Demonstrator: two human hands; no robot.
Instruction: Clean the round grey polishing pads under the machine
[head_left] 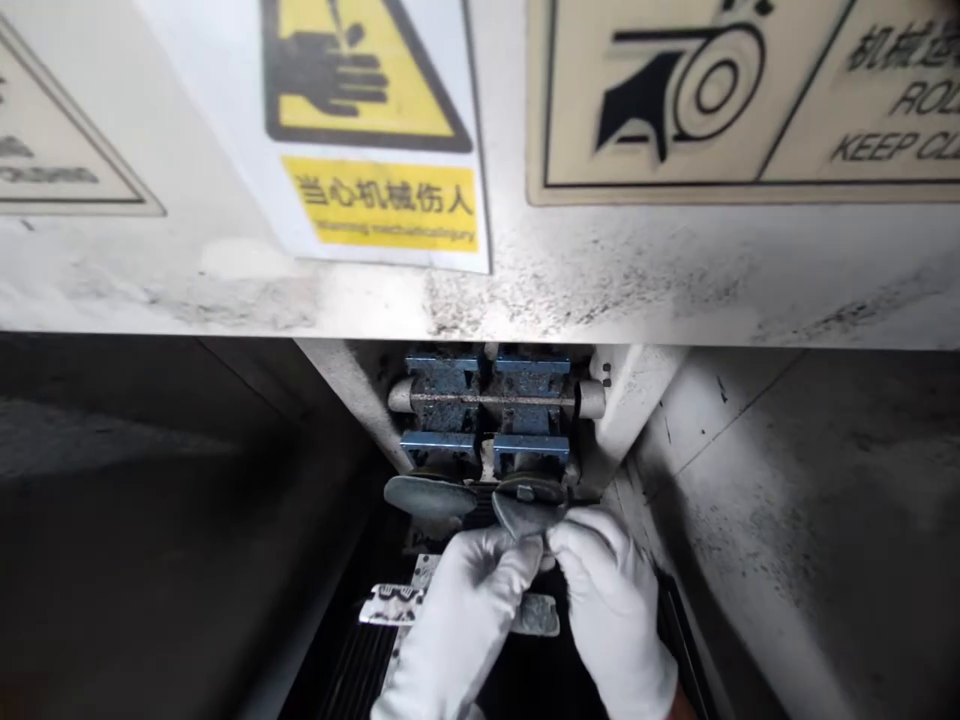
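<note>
Both my hands wear white gloves and meet low in the middle of the view. My left hand (461,620) and my right hand (615,610) pinch a small dark grey flat piece (521,515) between their fingertips, right under a blue metal clamp block (487,415) with a horizontal rod (495,398) across it. A grey oval pad (427,495) sits to the left of the pinched piece. Below my hands lies a patterned metal bracket (394,605), partly hidden by my left hand.
A dirty white machine housing (600,280) overhangs the clamp and carries a yellow hand-injury warning label (367,120) and a beige roller warning sign (742,95). A dark recess lies to the left; a smudged white panel (810,520) slopes at right.
</note>
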